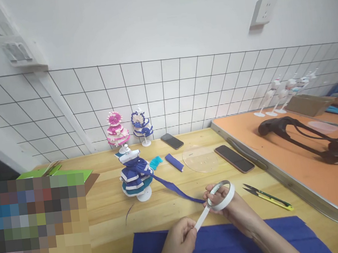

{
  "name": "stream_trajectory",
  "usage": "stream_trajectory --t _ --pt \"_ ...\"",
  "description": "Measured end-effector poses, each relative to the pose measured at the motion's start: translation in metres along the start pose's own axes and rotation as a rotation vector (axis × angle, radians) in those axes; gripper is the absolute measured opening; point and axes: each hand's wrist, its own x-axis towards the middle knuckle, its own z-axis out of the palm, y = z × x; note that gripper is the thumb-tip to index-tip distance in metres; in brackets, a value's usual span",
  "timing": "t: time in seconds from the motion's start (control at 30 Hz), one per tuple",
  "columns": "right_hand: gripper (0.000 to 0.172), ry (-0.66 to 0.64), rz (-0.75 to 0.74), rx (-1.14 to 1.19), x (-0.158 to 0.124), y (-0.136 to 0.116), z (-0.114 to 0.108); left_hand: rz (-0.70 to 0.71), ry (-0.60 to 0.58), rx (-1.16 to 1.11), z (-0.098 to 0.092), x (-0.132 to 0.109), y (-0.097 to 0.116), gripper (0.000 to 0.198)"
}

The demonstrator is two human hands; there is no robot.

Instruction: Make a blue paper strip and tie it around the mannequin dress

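Observation:
My right hand [222, 201] holds a roll of white tape [231, 194], and the end of a long dark blue strip [173, 187] reaches its fingertips. My left hand [184, 237] pinches the free end of the tape, pulled out between the hands. The blue strip runs back to a small white dress form [132, 178] wearing a tiered blue, white and teal dress. Dark blue fabric [229, 243] lies beneath my hands at the table's near edge. Behind the strip are a folded blue piece [174, 162] and a pleated teal piece [156, 162].
Yellow-handled snips [268, 197] and a phone [234, 158] lie right, a second phone [172, 141] and a clear disc [200, 158] farther back. Two dressed forms [117, 128] stand by the wall. An orange table [312, 167] at right bears a black strapped object [309, 140].

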Motion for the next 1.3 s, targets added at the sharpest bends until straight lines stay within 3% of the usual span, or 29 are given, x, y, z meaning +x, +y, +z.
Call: stream_trajectory --t 0.53,0.67,0.8,1.0,1.2,1.3 --pt "0.048 0.03 0.011 -0.242 0.009 0.009 -0.004 0.016 0.078 -0.127 0.002 -0.002 0.0 0.033" --pt "0.045 -0.071 -0.008 -0.343 0.01 0.01 -0.018 -0.043 -0.003 -0.225 -0.001 -0.006 0.0 0.028" --pt "0.029 -0.164 0.035 -0.473 0.007 0.009 -0.037 -0.15 -0.099 -0.334 -0.007 -0.009 -0.001 0.023" --pt "0.021 -0.162 0.056 -0.54 0.006 0.011 -0.059 -0.113 -0.193 -0.45 -0.012 -0.008 -0.005 0.027" --pt "0.017 -0.074 0.05 -0.551 0.009 0.011 -0.07 -0.182 -0.21 -0.566 -0.015 -0.004 -0.003 0.024" --pt "0.024 -0.169 0.011 -0.667 0.007 -0.002 -0.082 -0.19 -0.184 -0.511 -0.015 -0.001 0.0 0.026"
